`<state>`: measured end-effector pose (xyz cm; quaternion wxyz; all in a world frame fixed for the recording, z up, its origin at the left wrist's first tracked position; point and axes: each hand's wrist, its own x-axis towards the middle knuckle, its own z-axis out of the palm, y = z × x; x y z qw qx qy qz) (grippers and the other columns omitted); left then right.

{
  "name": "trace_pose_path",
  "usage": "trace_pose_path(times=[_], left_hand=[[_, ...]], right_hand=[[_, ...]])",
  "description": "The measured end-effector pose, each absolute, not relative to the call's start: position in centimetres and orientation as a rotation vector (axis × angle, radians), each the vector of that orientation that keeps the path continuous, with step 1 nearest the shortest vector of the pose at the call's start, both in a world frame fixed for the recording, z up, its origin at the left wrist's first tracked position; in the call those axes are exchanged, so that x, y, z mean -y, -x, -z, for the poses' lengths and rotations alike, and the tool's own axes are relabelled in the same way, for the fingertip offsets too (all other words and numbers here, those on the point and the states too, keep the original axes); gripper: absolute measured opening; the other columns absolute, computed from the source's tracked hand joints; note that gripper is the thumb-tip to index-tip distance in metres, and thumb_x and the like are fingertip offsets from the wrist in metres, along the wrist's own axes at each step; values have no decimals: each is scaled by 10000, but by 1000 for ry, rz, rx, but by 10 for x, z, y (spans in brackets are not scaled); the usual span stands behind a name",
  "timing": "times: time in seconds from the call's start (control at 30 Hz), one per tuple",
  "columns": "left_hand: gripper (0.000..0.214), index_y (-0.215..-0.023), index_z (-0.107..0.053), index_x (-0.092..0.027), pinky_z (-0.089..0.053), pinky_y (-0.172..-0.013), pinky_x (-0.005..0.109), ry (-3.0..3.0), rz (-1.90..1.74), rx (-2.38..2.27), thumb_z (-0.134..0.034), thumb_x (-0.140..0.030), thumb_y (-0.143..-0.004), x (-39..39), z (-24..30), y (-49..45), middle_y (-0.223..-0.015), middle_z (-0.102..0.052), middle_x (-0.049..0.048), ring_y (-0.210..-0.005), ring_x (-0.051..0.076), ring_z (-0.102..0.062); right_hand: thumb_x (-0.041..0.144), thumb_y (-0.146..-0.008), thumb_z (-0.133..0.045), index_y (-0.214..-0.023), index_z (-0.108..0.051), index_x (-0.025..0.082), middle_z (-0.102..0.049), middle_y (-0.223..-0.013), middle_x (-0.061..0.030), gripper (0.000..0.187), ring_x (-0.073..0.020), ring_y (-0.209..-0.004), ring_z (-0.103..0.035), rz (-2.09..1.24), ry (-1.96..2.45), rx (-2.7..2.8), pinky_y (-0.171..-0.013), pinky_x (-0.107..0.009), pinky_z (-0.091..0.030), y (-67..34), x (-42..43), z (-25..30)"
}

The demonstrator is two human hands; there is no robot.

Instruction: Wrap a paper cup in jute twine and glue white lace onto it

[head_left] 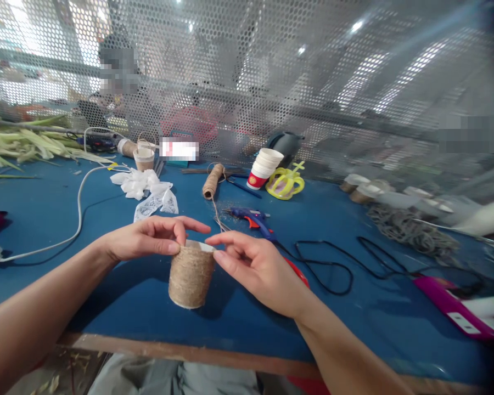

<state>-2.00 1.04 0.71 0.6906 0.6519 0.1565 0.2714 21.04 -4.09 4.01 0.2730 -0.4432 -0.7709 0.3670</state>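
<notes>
A paper cup wrapped in brown twine [191, 277] is held near the table's front edge, its white rim showing on top and a white band at the bottom. My left hand [154, 238] pinches the rim's left side between thumb and fingers, index finger stretched over the opening. On the other side, my right hand [259, 269] has its thumb and fingertips closed at the rim's right. From behind the cup a strand leads back to a spool of twine [213, 181]. Just beyond my right hand lies a blue glue gun [251, 216] with an orange trigger.
Stacked paper cups [264, 167] stand beside a yellow crown-shaped piece [286, 182]. Crumpled white plastic [142, 186] lies left of the spool. A black cord [325, 263] runs right to a purple power strip [456, 307]. Grey cord [411, 230] lies heaped on the right. Perforated mesh [239, 71] closes the back.
</notes>
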Motion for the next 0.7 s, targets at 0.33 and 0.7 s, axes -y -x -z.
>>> trace_pose_path(times=[0.33, 0.7], left_hand=[[165, -969, -581, -185, -329, -998, 389, -1683, -655, -508, -589, -240, -814, -10, -9, 16, -1386, -425, 98, -1235, 276, -424], [384, -1156, -477, -232, -238, -1050, 475, -1785, -908, -914, -572, -362, -807, -2, 9, -7, -1433, -329, 111, -1351, 287, -244]], right_hand=[[221, -870, -472, -846, -632, 172, -629, -703, -9, 169, -113, -611, -535, -630, 1107, 2313, -570, -216, -425, -213, 37, -39], [103, -865, -458, -756, -639, 139, -655, -664, -57, 214, -167, -613, -521, 170, 893, 2490, -614, -283, -407, -208, 25, -12]])
